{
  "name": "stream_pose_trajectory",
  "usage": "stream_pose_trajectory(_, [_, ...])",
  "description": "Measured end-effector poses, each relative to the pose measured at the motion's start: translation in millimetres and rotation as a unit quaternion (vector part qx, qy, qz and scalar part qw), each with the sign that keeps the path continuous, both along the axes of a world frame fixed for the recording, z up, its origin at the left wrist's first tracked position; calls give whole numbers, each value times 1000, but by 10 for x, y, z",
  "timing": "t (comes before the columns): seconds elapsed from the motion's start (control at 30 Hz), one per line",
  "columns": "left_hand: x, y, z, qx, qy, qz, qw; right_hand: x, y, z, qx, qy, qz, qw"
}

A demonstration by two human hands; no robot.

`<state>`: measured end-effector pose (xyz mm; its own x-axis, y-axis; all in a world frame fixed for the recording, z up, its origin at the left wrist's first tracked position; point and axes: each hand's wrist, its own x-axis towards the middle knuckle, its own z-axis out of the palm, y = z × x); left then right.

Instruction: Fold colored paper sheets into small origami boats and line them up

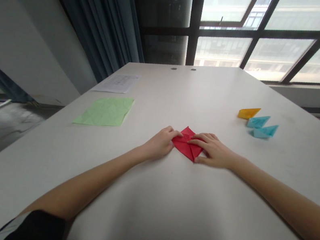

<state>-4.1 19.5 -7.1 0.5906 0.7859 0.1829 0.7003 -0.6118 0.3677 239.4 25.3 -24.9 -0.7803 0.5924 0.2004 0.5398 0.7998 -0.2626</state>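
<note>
A folded piece of red origami paper (186, 144) lies on the white table, with crease lines and flaps showing on its top face. My left hand (163, 142) grips its left corner, thumb on top and the other fingers curled at the edge. From the right, my right hand (214, 150) lies over the paper with its fingers stretched out, the fingertips pressing on the folds and the thumb near the lower corner. The right part of the paper is hidden beneath those fingers.
A creased green paper sheet (104, 111) lies to the left, with a printed white sheet (118, 83) behind it. On the right sit a yellow folded paper piece (248, 113) and two light blue ones (265, 131). The white table (164, 206) reaches back toward windows.
</note>
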Motion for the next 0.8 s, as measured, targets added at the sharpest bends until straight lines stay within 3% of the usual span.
stream_pose_trajectory(0.2, [14,20,-19,113,70,-14,991,39,2,3,-8,16,31,999])
stream_pose_trajectory(0.33, [-6,38,-19,131,9,-8,991,50,1,4,-13,52,31,998])
stream_pose_trajectory(0.5, [4,49,39,41,-136,23,990,25,32,-4,-64,203,-26,977])
stream_pose_trajectory(0.57, [28,58,49,-27,-213,56,975,0,53,-10,-109,300,-83,944])
stream_pose_trajectory(0.67, [68,87,15,-143,-338,73,927,-37,84,-27,-199,404,-123,885])
stream_pose_trajectory(0.73, [84,105,-28,-187,-381,75,902,-48,103,-45,-249,417,-123,866])
stream_pose_trajectory(0.8, [86,108,-65,-181,-362,87,910,-42,117,-65,-261,386,-142,873])
